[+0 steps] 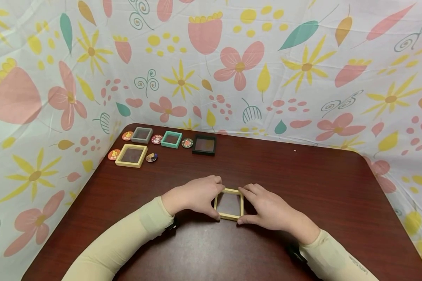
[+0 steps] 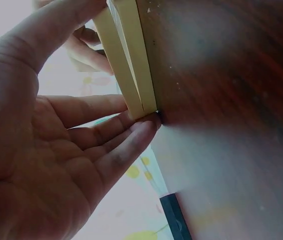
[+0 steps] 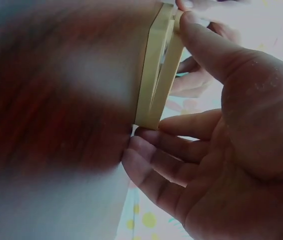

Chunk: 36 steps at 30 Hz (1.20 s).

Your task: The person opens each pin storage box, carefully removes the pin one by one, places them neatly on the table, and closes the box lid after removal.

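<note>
A small square yellow display frame [image 1: 229, 216] with a clear middle lies on the table in front of me. My left hand [image 1: 201, 197] grips its left side, thumb at the near corner and fingers at the far one. Opposite it, my right hand [image 1: 270, 207] holds the right side in the same way. In the left wrist view the two yellow halves [image 2: 140, 65] meet at the far end and part into a narrow wedge towards the thumb. The right wrist view shows the same gap between the halves [image 3: 149, 85], with the lower one against the tabletop.
Back left on the brown table [image 1: 320, 175] stand a grey frame [image 1: 142, 141], a teal frame [image 1: 169, 146], a black frame [image 1: 204, 153] and another yellow frame [image 1: 128, 164]. Several round picture discs lie among them, one orange [image 1: 127, 136], one dark [image 1: 151, 157]. Flowered cloth [image 1: 239, 97] hangs behind.
</note>
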Each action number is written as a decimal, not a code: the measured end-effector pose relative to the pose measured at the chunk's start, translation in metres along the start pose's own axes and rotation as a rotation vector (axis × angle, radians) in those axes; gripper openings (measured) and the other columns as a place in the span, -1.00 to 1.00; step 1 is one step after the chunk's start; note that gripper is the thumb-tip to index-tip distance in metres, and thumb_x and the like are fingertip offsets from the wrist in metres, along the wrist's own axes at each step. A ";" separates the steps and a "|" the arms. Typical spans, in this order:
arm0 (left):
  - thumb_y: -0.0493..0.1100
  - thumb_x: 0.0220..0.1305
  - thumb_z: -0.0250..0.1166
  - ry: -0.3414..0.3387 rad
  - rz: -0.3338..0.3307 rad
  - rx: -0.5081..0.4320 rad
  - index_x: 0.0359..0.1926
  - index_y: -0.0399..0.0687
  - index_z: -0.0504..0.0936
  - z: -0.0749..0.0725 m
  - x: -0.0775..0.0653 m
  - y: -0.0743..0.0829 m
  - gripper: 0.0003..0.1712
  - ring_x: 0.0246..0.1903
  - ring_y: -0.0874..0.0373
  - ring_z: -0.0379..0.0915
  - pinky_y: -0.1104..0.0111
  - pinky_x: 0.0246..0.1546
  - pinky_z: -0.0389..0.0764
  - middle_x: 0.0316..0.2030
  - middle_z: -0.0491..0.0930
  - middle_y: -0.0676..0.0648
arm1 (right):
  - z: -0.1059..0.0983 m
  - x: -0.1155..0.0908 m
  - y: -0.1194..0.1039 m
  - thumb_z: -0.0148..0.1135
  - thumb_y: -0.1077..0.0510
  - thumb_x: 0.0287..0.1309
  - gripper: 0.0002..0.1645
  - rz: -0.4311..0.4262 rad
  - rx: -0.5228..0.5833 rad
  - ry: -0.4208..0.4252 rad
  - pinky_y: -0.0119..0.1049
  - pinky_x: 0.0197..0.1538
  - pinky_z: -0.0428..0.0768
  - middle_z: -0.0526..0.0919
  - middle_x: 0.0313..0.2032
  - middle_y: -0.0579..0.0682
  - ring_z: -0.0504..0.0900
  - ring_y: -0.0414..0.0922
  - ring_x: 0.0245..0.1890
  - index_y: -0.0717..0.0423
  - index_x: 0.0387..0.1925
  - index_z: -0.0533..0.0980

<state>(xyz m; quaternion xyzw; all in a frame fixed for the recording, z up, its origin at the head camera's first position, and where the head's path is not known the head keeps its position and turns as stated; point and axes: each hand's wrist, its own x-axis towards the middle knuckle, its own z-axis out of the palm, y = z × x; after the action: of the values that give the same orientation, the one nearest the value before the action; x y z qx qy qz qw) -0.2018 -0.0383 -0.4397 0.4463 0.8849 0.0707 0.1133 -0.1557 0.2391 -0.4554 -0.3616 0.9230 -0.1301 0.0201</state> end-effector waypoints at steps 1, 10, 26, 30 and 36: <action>0.37 0.11 0.69 0.000 -0.005 0.008 0.28 -0.14 0.72 0.000 0.000 0.001 -0.09 -0.02 0.18 0.48 0.35 0.08 0.61 -0.02 0.55 0.04 | 0.001 0.000 0.000 0.51 -0.48 0.27 0.17 0.003 -0.005 0.000 0.02 0.20 0.70 0.60 0.32 0.13 0.63 0.03 0.29 0.34 0.51 0.49; 0.40 0.04 0.72 -0.003 -0.039 0.019 0.32 -0.13 0.71 0.002 0.000 0.005 -0.01 0.03 0.16 0.48 0.35 0.08 0.63 0.01 0.57 0.04 | 0.004 0.000 -0.001 0.56 -0.47 0.23 0.17 0.023 -0.004 0.008 0.01 0.21 0.70 0.61 0.31 0.10 0.61 0.02 0.27 0.33 0.50 0.51; 0.37 0.01 0.77 0.008 -0.087 0.041 0.25 -0.11 0.71 0.003 -0.001 0.014 -0.05 0.04 0.14 0.49 0.31 0.00 0.67 -0.01 0.56 0.04 | 0.005 0.002 -0.006 0.71 -0.41 0.05 0.17 0.083 0.028 0.026 0.00 0.18 0.70 0.62 0.25 0.00 0.61 -0.02 0.25 0.29 0.43 0.55; 0.34 0.09 0.72 0.014 -0.076 0.086 0.21 -0.13 0.72 0.005 -0.002 0.017 -0.14 0.04 0.10 0.50 0.31 0.02 0.67 0.01 0.57 0.00 | 0.005 0.003 -0.007 0.72 -0.42 0.04 0.17 0.086 0.034 0.029 -0.01 0.17 0.70 0.62 0.25 -0.01 0.61 -0.03 0.24 0.28 0.42 0.56; 0.41 0.16 0.63 0.040 -0.059 0.161 0.16 -0.14 0.71 0.010 -0.001 0.022 -0.16 0.04 0.06 0.50 0.31 0.00 0.69 0.02 0.56 -0.04 | 0.005 0.003 -0.006 0.73 -0.42 0.01 0.17 0.085 0.039 0.037 -0.01 0.18 0.70 0.62 0.24 -0.03 0.61 -0.04 0.23 0.26 0.41 0.57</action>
<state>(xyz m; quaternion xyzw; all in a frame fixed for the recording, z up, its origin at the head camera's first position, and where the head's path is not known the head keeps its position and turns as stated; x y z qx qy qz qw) -0.1815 -0.0264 -0.4445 0.4262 0.9025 0.0049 0.0614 -0.1529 0.2315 -0.4587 -0.3191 0.9351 -0.1536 0.0156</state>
